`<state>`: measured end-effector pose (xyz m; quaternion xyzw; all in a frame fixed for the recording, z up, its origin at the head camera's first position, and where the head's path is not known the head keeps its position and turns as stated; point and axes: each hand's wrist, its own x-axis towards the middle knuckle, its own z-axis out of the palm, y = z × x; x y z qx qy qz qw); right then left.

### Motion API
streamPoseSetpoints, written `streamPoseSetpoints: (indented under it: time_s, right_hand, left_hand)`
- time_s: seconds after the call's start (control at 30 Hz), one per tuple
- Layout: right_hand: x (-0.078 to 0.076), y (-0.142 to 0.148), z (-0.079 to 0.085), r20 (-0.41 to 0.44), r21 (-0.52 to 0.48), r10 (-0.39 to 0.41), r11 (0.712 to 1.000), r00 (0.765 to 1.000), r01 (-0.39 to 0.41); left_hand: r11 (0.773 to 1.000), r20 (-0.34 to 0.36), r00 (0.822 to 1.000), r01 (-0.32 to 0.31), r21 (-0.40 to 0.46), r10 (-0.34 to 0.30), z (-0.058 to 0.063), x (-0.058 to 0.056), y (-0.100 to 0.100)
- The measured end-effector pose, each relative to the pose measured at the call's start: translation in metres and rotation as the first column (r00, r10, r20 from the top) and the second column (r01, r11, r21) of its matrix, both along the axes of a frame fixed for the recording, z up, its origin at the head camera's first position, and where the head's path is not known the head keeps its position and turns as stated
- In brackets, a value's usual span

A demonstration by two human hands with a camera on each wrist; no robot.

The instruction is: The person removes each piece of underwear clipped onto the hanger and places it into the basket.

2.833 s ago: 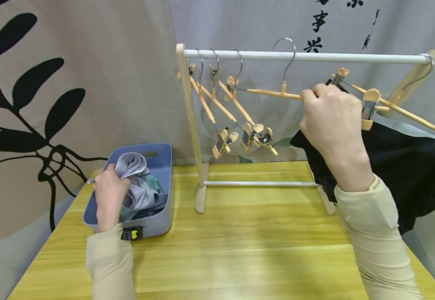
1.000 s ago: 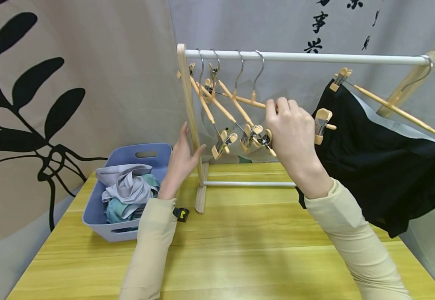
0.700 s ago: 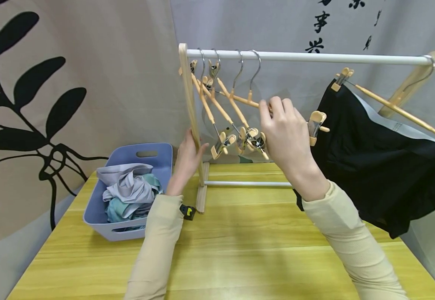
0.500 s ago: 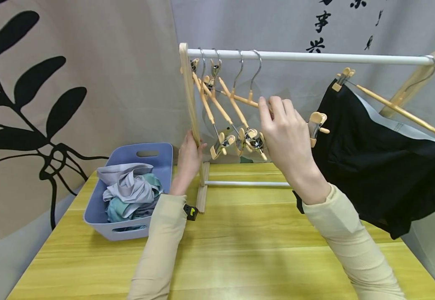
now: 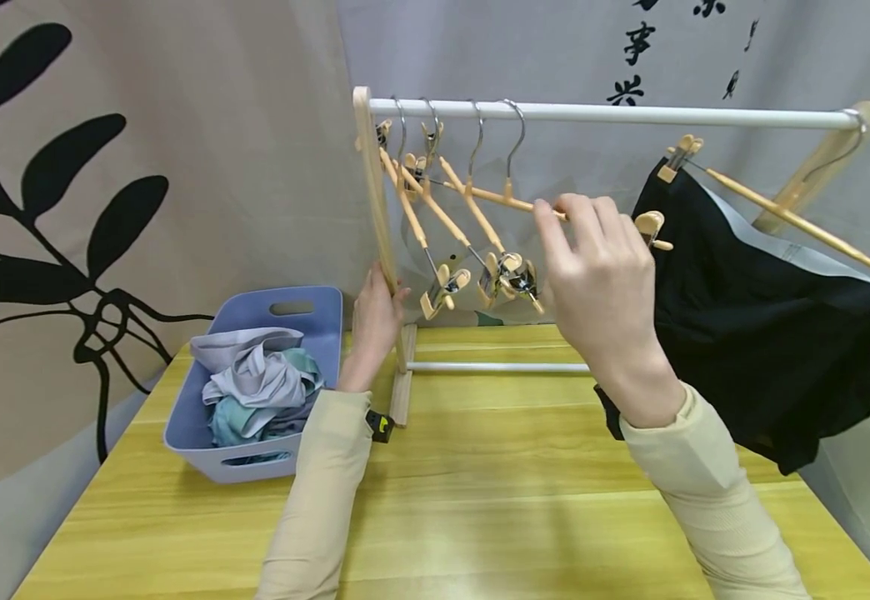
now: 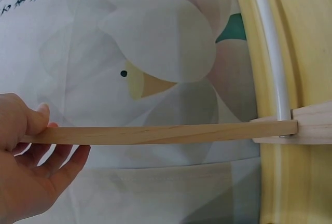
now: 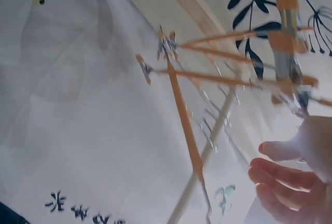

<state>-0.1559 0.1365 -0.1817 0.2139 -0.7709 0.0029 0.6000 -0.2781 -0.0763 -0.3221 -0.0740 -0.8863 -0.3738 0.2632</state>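
Note:
My left hand (image 5: 377,321) holds the left wooden post (image 6: 155,135) of the clothes rack, thumb on one side and fingers on the other in the left wrist view. My right hand (image 5: 603,283) is by the right end of a clip hanger (image 5: 491,197), loosely curled; in the right wrist view its thumb and fingers (image 7: 280,180) are apart with nothing between them. Several other clip hangers (image 5: 438,214) hang bunched at the rail's left end. Black shorts (image 5: 765,350) are clipped to a hanger (image 5: 795,218) at the right.
A blue basket (image 5: 322,312) with crumpled grey and teal clothes (image 5: 258,379) stands left of the rack. The rack's white rail (image 5: 667,114) runs across, with a lower bar (image 5: 498,367) near the wooden table (image 5: 480,500). A curtain (image 5: 255,167) hangs behind.
My left hand has left the clothes in the basket and taken hold of the post. My right hand slid a hanger leftward, then loosened and shifted slightly right and nearer.

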Motion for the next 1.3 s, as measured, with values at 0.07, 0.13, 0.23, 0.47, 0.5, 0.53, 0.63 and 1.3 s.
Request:
streamPoseSetpoints:
  time_s: [0.07,0.13,0.23,0.47,0.5,0.53,0.63,1.3]
  right_hand:
    - [0.003,0.005,0.003,-0.008,-0.033,0.004,0.999,1.000,-0.004]
    - [0.006,0.011,0.006,-0.013,-0.068,0.003,0.998,1.000,-0.004]
    - [0.009,0.021,0.011,-0.006,-0.120,-0.006,0.993,1.000,0.005]
    - [0.015,0.047,0.020,0.063,-0.224,-0.045,0.973,0.997,0.058]
    - [0.015,0.050,0.021,0.069,-0.238,-0.054,0.969,0.996,0.069]
    - [0.016,0.054,0.022,0.078,-0.247,-0.066,0.965,0.995,0.083]
    - [0.015,0.066,0.022,0.102,-0.271,-0.101,0.954,0.990,0.125]
    - [-0.022,0.136,0.000,0.382,-0.436,-0.331,0.758,0.863,0.484]
  left_hand:
    - [1.000,-0.005,1.000,0.001,-0.004,-0.001,-0.001,0.000,0.000]
    - [1.000,-0.009,1.000,0.002,-0.005,-0.002,-0.001,0.000,-0.001]
    - [1.000,-0.018,1.000,0.004,-0.003,-0.004,-0.001,0.001,0.000]
    - [1.000,-0.017,1.000,-0.006,-0.001,0.006,0.000,0.000,0.000]
    - [1.000,-0.017,1.000,-0.004,-0.001,0.004,0.000,0.000,0.000]
    - [1.000,-0.016,1.000,-0.004,0.000,0.004,0.000,0.000,0.000]
    - [1.000,-0.013,1.000,0.001,0.006,-0.001,0.000,0.000,0.000]
    - [1.000,-0.019,1.000,0.003,0.012,-0.002,-0.002,0.001,-0.001]
